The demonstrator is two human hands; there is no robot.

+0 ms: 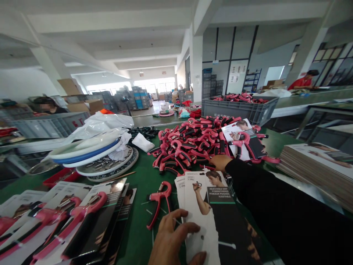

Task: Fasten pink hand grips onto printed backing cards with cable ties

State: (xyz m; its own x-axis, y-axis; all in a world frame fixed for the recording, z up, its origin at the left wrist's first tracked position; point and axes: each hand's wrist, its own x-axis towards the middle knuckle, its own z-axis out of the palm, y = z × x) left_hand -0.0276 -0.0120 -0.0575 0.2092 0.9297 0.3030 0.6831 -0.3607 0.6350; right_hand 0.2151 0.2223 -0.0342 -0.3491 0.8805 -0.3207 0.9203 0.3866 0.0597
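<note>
My left hand (173,237) is at the bottom centre, fingers apart and curved over the left edge of a stack of printed cardboard cards (204,221). A white plastic tie (227,244) pokes out of the top card. Just beyond this hand, a pink and black hand grip strengthener (160,200) lies on the green table. My right hand (220,162) reaches past the cards to the near edge of a heap of pink hand grips (190,141); its fingers are mostly hidden, so whether it grasps one is unclear.
Carded hand grips (68,224) lie at the left. Behind them are stacked plates with small metal parts (102,165). One carded grip (244,141) leans on the heap. A card stack (317,162) sits right, a grey crate (237,110) behind. Other people work farther off.
</note>
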